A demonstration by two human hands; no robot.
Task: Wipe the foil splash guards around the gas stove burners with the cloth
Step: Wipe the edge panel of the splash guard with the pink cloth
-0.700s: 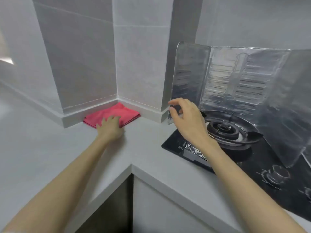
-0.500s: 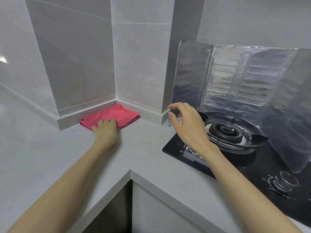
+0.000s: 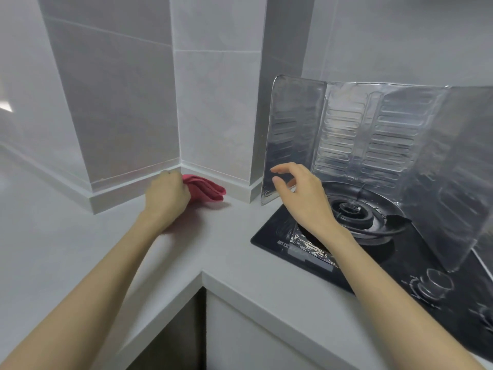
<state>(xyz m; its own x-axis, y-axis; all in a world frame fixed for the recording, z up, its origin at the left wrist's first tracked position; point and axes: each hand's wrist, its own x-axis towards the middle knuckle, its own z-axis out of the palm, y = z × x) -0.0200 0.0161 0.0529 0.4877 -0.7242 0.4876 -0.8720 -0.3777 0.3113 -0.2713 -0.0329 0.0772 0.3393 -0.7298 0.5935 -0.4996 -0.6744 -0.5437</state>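
The left hand is clenched round one end of the red cloth, which seems lifted just off the worktop in the wall corner, its loose folds sticking out to that hand's right. The right hand grasps nothing, fingers loosely bent and thumb parted from them, hovering just in front of the lower edge of the foil guard; whether a fingertip touches the foil I cannot tell. The cloth is soft and light and will fold to any shape, so a wad in the palm is likely the best hold for wiping. The guard looks thin, light and easily dented or tipped; it probably wants steadying at its near panel's edge while the other hand wipes gently. Count: one cloth, one guard of three hinged panels, one burner just beyond the right hand, one knob to the right of that wrist, and perhaps a second cut off at the edge
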